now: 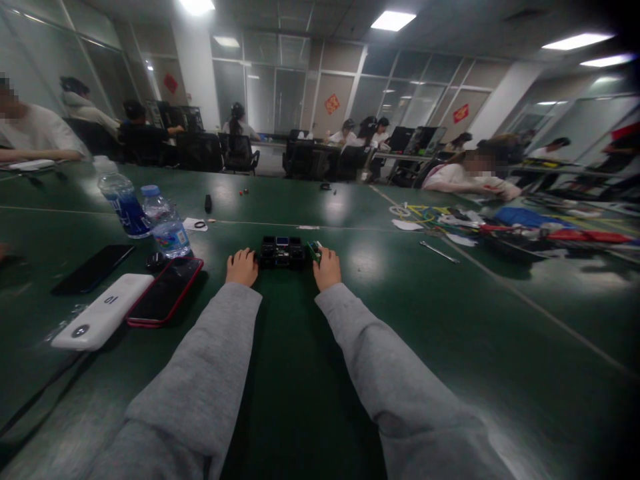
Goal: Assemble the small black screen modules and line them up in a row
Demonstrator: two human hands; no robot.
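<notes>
A small black boxy device with dark modules on top sits on the green table, straight ahead of me. My left hand rests with curled fingers against its left end. My right hand is closed at its right end, on a small green part that looks like a circuit board. Both arms wear grey sleeves and reach forward across the table.
Left of my arm lie a red-cased phone, a white power bank and a black phone. Two water bottles stand behind them. Tools, cables and parts clutter the right. Other people sit at tables beyond.
</notes>
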